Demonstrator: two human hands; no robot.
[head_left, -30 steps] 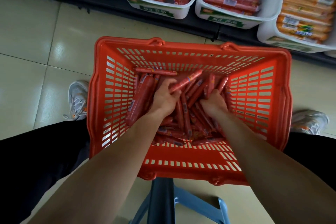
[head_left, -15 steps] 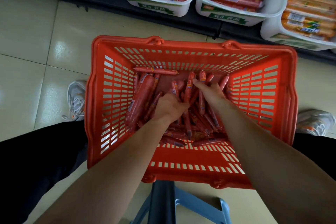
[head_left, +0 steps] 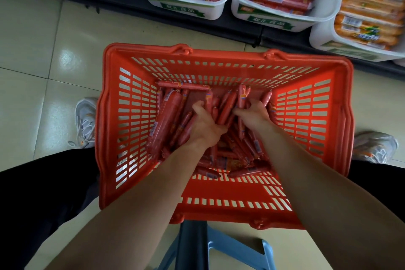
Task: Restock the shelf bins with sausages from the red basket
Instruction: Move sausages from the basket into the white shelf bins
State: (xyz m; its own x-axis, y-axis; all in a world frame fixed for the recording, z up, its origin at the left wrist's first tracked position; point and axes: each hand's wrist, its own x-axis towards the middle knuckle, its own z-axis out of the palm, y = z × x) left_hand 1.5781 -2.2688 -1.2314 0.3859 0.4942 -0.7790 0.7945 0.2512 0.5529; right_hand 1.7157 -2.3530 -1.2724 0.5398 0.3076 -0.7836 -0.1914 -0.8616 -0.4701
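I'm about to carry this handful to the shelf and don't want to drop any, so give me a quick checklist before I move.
1. Right hand grips a bunch of thin sausages: ok.
2. Left hand grips more of them: ok.
3. Room in the bin of thin red sausages: ok, bare space shows behind the stack.
4. Floor between the red basket and the bins free of obstacles: ok.
5. Basket seated firmly on the blue stool: cannot tell, the stool is mostly hidden.
6. Held sausages match that bin's kind: cannot tell, the labels are too small.
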